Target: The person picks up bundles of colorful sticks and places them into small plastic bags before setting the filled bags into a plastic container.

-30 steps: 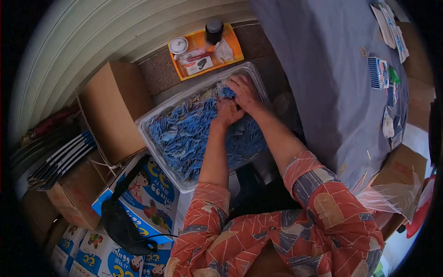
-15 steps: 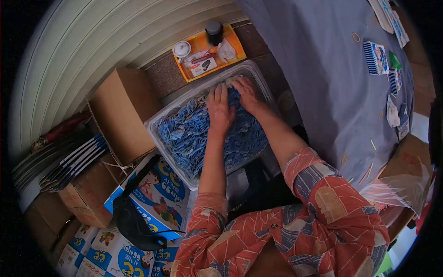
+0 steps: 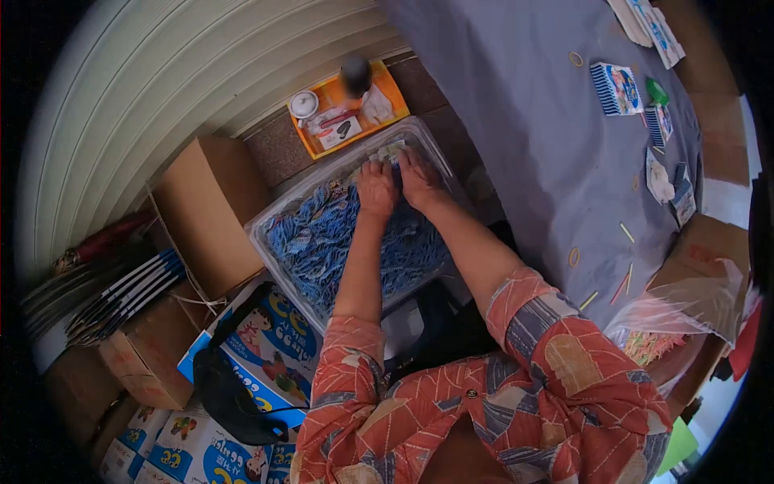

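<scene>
A clear plastic tub (image 3: 263, 235) holds a heap of small blue-and-white striped packets (image 3: 310, 246). Both hands are inside its far end, close together. My left hand (image 3: 376, 190) has its fingers bent down onto the packets. Just to its right, my right hand (image 3: 419, 177) reaches in with curled fingers. Pale, lighter packets (image 3: 387, 151) show at the fingertips, near the tub's far wall. Whether either hand grips any of them is hidden.
Beyond the tub lies an orange tray (image 3: 399, 101) with a lidded white pot and a dark jar. An open cardboard box (image 3: 193, 210) and a blue printed carton (image 3: 274, 351) stand left. Grey cloth (image 3: 524, 145) at right bears packets, rubber bands and sticks.
The view has shifted slightly. My left hand's fingers have bent from a flatter pose, and more of the pale packets shows by the fingertips.
</scene>
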